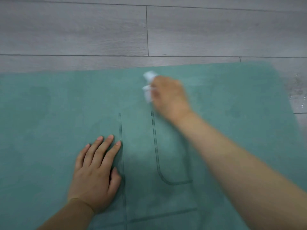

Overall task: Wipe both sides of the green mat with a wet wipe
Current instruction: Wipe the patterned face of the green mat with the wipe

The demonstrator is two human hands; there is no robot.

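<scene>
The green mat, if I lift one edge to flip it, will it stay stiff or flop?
Probably floppy: the green mat lies thin and flat against the floor. It may slide when pushed, since the left hand rests flat on it while the right hand wipes.
</scene>
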